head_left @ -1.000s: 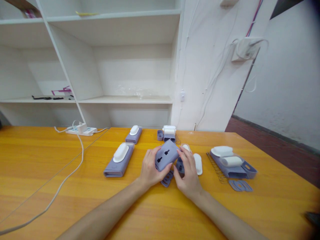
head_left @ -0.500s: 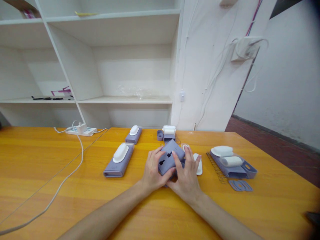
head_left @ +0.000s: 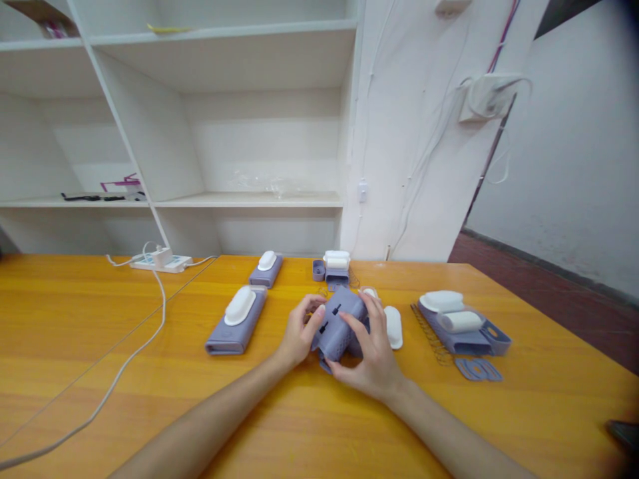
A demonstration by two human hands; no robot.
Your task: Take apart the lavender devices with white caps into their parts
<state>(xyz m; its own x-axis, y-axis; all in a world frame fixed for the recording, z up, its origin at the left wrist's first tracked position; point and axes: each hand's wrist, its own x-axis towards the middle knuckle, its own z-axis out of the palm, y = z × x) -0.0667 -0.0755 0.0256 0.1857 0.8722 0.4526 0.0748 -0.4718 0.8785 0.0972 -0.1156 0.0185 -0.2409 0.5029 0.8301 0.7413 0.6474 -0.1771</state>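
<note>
Between my two hands is a purple plastic housing (head_left: 343,318) with two black slots in its upper face, held tilted just over the table. My left hand (head_left: 301,330) grips its left side, thumb along the edge by the slots. My right hand (head_left: 372,352) spans its right side, with fingers on top and the thumb at the lower front corner. Behind my right fingers lies a white oval cover (head_left: 394,327). Part of another purple piece shows under the housing, mostly hidden by it and my hand.
Two purple cases with white pads, a near case (head_left: 238,326) and a far case (head_left: 266,269), stand left. A purple case with a white roller (head_left: 462,322), springs (head_left: 430,336) and flat purple frames (head_left: 478,369) lie right. More parts (head_left: 337,261) sit behind. A white cable (head_left: 130,359) crosses the left.
The purple housing has turned in my hands, so its patterned front side now shows. My left thumb has drawn back from its lower edge to the slotted face.
</note>
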